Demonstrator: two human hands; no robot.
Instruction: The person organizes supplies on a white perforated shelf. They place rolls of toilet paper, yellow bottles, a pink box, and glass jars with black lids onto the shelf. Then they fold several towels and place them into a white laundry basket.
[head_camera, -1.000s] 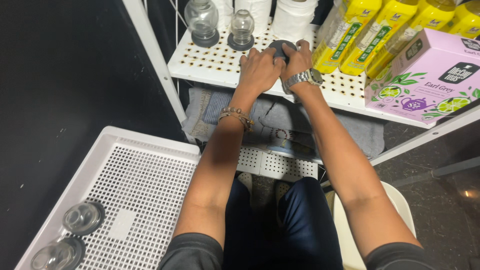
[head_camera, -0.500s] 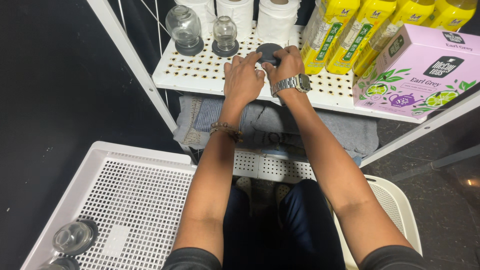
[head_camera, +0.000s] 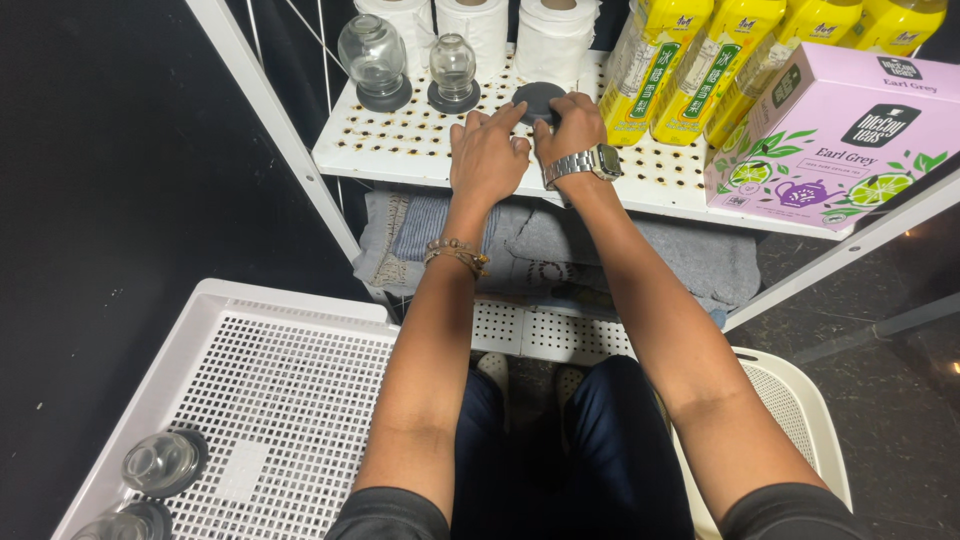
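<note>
A storage corner, likely a stockroom or pantry: a white perforated metal shelf (head_camera: 420, 140) held rolls of white toilet paper (head_camera: 548, 35), yellow drink bottles (head_camera: 665, 60) and a pink cardboard tea box (head_camera: 835, 140), with folded grey cloths (head_camera: 560, 250) stacked beneath that shelf.

pink box (head_camera: 835, 140) beside yellow bottles (head_camera: 700, 60)

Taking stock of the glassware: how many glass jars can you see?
4. Two stand upside down on dark lids at the shelf's back left: a larger jar and a smaller jar. Two lie in the tray's near-left corner: one, another cut off by the frame.
</note>
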